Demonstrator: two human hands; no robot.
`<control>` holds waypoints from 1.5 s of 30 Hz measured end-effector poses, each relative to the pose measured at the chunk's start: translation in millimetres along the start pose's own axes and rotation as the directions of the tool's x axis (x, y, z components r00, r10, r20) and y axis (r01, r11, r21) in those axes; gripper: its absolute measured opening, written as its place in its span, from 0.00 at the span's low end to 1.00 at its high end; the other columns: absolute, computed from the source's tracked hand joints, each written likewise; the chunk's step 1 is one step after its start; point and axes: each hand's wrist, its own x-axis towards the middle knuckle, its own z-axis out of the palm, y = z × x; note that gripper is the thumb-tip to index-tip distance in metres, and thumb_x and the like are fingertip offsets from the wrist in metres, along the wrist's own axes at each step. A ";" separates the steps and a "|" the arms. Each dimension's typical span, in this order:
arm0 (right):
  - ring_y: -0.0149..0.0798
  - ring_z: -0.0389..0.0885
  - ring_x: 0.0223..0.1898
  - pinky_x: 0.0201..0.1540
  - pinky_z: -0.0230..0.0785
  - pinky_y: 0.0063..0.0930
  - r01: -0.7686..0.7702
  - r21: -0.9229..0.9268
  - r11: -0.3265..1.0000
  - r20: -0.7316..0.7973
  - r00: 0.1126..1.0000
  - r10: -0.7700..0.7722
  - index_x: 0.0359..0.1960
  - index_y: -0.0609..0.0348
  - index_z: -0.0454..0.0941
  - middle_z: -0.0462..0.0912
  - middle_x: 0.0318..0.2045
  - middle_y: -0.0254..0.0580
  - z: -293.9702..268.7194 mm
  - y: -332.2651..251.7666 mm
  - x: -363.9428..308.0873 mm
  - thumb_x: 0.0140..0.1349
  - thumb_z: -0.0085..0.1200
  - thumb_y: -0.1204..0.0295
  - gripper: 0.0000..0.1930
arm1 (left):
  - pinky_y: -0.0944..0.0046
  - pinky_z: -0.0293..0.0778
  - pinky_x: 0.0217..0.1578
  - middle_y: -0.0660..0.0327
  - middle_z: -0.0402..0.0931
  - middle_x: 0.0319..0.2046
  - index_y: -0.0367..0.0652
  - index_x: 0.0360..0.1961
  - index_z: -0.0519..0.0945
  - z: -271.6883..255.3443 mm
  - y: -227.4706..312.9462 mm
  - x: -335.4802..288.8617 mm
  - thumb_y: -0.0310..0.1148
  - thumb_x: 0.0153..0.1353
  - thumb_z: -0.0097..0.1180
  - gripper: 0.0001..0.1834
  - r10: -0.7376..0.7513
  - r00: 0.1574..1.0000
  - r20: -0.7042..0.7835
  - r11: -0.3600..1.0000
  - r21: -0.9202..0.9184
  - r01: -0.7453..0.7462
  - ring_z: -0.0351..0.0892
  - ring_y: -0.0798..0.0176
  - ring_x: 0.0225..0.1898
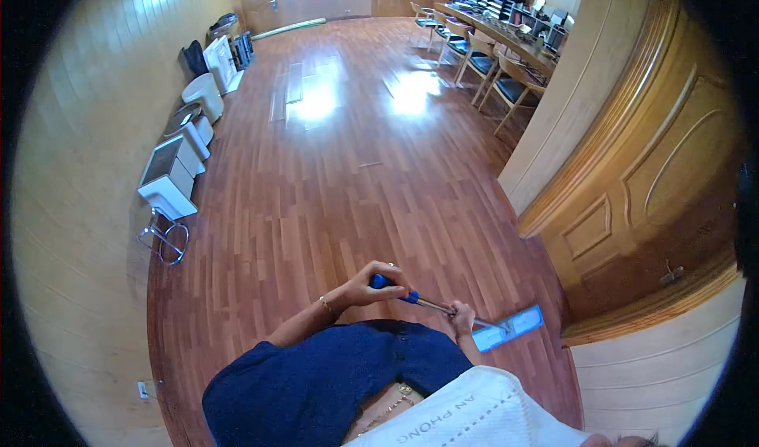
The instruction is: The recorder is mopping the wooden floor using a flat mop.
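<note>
My left hand (378, 282) grips the blue top end of a mop handle (431, 303). My right hand (462, 318) holds the metal shaft lower down, close to the mop head. The flat light-blue mop head (510, 328) lies on the reddish wooden floor (348, 178) just in front of me, near the foot of a wooden door (656, 202). A thin bracelet shows on my left wrist. My dark blue sleeve and white top fill the lower edge.
Several white desks and stools (170, 182) line the left wall. A row of wooden chairs (494, 71) stands at a long counter with monitors at the far right. A cream wall corner (569, 107) juts out by the door. Sunlight patches lie mid-floor.
</note>
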 end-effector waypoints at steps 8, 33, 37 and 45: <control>0.28 0.71 0.20 0.21 0.64 0.26 -0.315 0.526 0.790 0.087 0.944 0.318 0.16 0.57 0.72 0.72 0.16 0.34 -22.9 0.4 -83.0 0.54 0.52 0.78 0.09 | 0.63 0.72 0.42 0.58 0.82 0.32 0.36 0.32 0.82 14.1 17.3 7.2 0.36 0.60 0.61 0.12 -0.060 0.974 0.219 0.998 -0.023 0.066 0.79 0.64 0.39; 0.25 0.60 0.23 0.22 0.56 0.28 0.188 0.546 0.816 0.311 0.860 -0.406 0.21 0.61 0.71 0.64 0.16 0.34 85.5 -182.1 19.2 0.57 0.62 0.69 0.13 | 0.59 0.70 0.37 0.61 0.81 0.25 0.45 0.23 0.79 -28.9 172.8 -131.8 0.31 0.49 0.64 0.05 0.344 0.937 0.056 0.792 0.519 -0.321 0.81 0.60 0.30; 0.27 0.64 0.21 0.22 0.59 0.30 0.235 0.618 0.751 0.394 0.734 -0.554 0.23 0.61 0.73 0.67 0.16 0.37 108.0 -232.7 20.1 0.55 0.62 0.71 0.11 | 0.59 0.70 0.37 0.63 0.80 0.23 0.46 0.22 0.78 -10.9 199.8 -164.1 0.34 0.47 0.66 0.08 0.438 0.898 0.029 0.678 0.645 -0.352 0.79 0.61 0.26; 0.28 0.72 0.27 0.28 0.65 0.28 0.220 0.666 0.713 0.582 0.444 -0.681 0.25 0.59 0.76 0.74 0.20 0.31 136.4 -271.0 8.9 0.45 0.57 0.81 0.06 | 0.56 0.72 0.35 0.64 0.77 0.23 0.46 0.21 0.75 46.2 217.6 -176.8 0.48 0.45 0.72 0.20 0.361 0.909 0.209 0.505 0.776 -0.379 0.78 0.59 0.24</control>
